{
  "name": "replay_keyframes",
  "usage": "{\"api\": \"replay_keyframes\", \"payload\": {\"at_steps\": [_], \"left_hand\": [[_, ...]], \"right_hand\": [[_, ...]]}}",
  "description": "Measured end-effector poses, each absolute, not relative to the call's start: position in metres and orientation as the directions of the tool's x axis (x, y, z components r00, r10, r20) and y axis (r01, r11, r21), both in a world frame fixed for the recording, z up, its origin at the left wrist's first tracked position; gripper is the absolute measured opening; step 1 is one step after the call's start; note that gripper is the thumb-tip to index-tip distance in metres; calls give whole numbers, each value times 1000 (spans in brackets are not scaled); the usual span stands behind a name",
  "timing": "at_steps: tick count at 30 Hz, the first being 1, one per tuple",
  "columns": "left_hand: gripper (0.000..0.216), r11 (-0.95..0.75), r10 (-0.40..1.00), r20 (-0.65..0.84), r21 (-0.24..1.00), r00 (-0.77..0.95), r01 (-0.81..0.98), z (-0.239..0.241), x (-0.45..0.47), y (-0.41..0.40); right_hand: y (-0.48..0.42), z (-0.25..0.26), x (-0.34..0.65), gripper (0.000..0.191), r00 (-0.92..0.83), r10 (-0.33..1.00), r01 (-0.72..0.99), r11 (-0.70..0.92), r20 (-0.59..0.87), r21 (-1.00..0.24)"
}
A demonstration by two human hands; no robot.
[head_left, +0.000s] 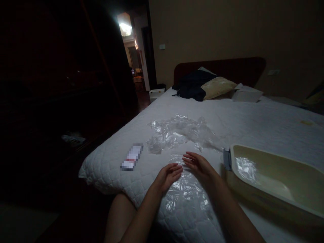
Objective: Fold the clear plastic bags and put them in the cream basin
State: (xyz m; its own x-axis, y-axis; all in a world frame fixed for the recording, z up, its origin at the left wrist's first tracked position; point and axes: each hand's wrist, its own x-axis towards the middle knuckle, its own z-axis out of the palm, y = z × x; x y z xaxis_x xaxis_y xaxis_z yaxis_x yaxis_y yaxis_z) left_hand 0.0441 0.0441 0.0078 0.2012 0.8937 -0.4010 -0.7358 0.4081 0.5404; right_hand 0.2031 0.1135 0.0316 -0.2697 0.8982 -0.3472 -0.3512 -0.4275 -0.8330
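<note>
Plastic sheet (186, 197) lying on near corner of bed (106, 165), under left hand (169, 175) and right hand (199, 165).
Resting both palms lightly on the crinkled film, fingers (188, 158) lying loose and nearly straight, pinching nothing. Sitting between small box (131, 161) and beige tub (278, 165), with crumpled plastic heap (177, 133) just beyond. Probably risking a slip: being slick film on quilt close to the edge, likely bunching or sliding off under an uneven push.

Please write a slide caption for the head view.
Left hand and right hand on clear plastic sheet on white bed.
</note>
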Motion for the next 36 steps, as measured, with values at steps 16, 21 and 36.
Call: {"api": "replay_keyframes", "payload": {"at_steps": [16,21,36], "left_hand": [[15,299,953,-241,648,183,-701,28,40,27],[26,163,987,-153,896,56,-413,43,3,24],[21,59,955,-200,851,-219,-522,-5,-51,31]], "right_hand": [[122,25,202,23,-52,981,-323,-194,-187,-927],[91,37,205,23,-63,998,-30,-22,-20,-999],[8,26,98,18,-649,755,720,650,96,-243]]}}
